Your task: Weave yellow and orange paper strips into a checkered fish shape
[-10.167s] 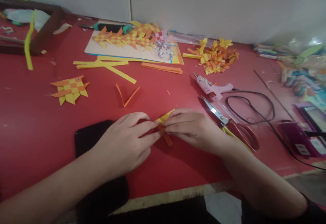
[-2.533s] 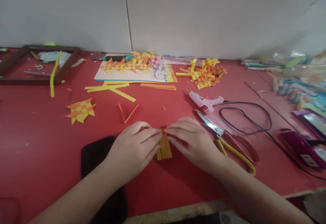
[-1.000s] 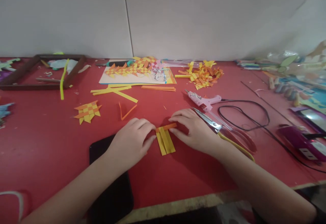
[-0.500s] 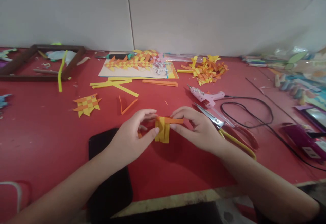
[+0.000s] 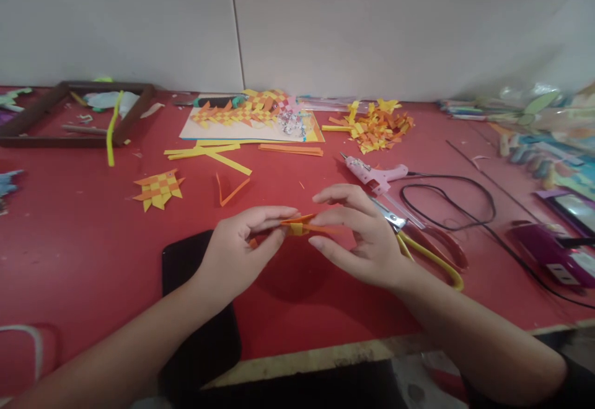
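Observation:
Between thumb and fingers, my left hand (image 5: 251, 232) pinches a small piece of interlaced yellow and orange paper strips (image 5: 296, 228), tilted so that it shows nearly edge-on. Orange strip ends stick out from it to the right. My right hand (image 5: 360, 232) is close beside these ends, thumb and fingers apart, one fingertip at or just by an orange strip. A finished woven paper fish (image 5: 159, 190) lies flat to the left. Beyond my left hand rests a bent orange strip (image 5: 232, 192).
Right of my hands are scissors (image 5: 430, 248), a pink glue gun (image 5: 376, 175) with a black cord, and a purple device (image 5: 546, 251). A black phone-like slab (image 5: 204, 328) lies under my left forearm. Behind are yellow strips (image 5: 204, 150), orange strips (image 5: 291, 150), a scrap pile (image 5: 383, 127) and a wooden frame (image 5: 134, 111).
The woven piece has turned from facing me to nearly edge-on. My right fingers have spread and no longer pinch the orange strip. My left hand keeps its pinch.

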Tool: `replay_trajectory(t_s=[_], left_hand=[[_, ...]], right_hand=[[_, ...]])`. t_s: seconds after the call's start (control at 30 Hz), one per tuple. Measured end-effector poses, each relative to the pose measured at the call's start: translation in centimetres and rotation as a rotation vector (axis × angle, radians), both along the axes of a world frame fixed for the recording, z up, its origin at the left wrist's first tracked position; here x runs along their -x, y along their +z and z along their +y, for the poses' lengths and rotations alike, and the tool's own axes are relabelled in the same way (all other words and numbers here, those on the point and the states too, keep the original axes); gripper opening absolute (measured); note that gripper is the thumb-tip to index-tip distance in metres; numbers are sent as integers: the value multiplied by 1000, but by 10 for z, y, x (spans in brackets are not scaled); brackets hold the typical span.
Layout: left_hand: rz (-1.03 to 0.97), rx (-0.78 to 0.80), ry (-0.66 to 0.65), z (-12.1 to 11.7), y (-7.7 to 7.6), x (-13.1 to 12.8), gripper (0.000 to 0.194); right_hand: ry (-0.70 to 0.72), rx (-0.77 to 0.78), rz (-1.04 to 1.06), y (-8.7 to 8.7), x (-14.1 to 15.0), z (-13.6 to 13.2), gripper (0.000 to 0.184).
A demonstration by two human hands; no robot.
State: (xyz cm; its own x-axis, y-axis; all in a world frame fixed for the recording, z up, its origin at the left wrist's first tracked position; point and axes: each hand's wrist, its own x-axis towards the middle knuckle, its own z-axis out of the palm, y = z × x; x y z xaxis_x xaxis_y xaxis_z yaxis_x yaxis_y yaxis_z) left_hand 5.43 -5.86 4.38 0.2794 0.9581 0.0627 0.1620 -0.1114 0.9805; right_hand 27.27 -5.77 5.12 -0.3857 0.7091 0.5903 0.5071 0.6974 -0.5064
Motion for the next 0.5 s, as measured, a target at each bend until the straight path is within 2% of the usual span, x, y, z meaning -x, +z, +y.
replay_trajectory(t_s=[0.27,0.5], left_hand=[[36,-17,-42,-3,-4,-2,29],[44,-17,-70,-5,-1,-5,33]], right_hand=[[-73,-66,-25,-4,4,-1,6],[-68,185,71,-2,5,-2,6]])
